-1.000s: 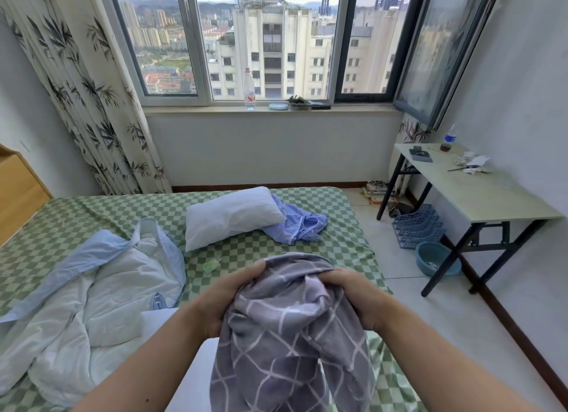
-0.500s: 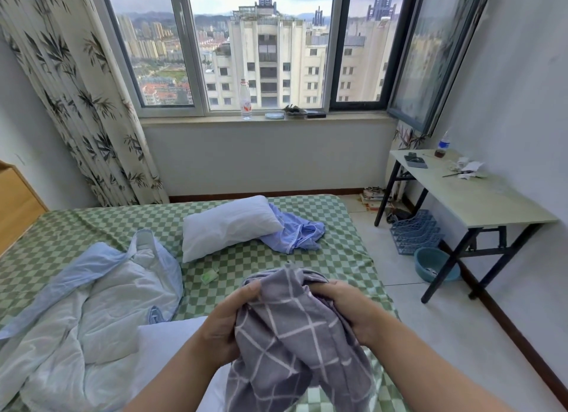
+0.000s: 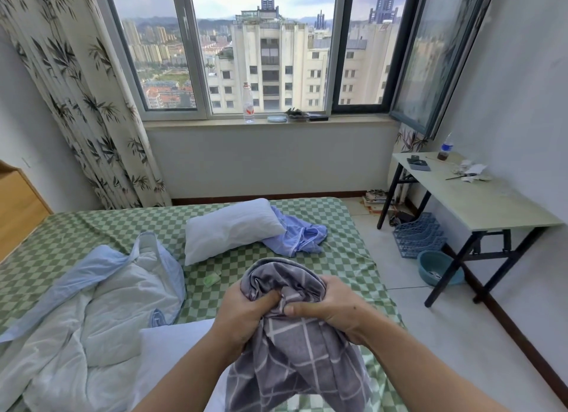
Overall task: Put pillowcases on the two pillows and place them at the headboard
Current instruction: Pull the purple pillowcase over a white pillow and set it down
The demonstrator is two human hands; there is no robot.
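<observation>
A grey pillowcase (image 3: 295,359) with a white grid pattern hangs bunched in front of me. My left hand (image 3: 242,316) and my right hand (image 3: 332,307) both grip its gathered top edge, thumbs close together. A bare white pillow (image 3: 230,227) lies on the green checked bed (image 3: 347,248), further off. A blue pillowcase (image 3: 301,234) lies crumpled against that pillow's right end. A second white pillow (image 3: 172,347) lies below my left forearm, partly hidden by it and the grey cloth. The wooden headboard (image 3: 18,208) stands at the far left.
A white quilt in a light blue cover (image 3: 92,304) is heaped on the bed's left half. A small green packet (image 3: 211,278) lies on the sheet. To the right stand a folding desk (image 3: 479,196), a blue rack (image 3: 421,234) and a blue basin (image 3: 439,268) on the floor.
Both hands have gathered more of the grey pillowcase and drawn closer together. The view has tilted up a little, so the bed sits lower in the picture.
</observation>
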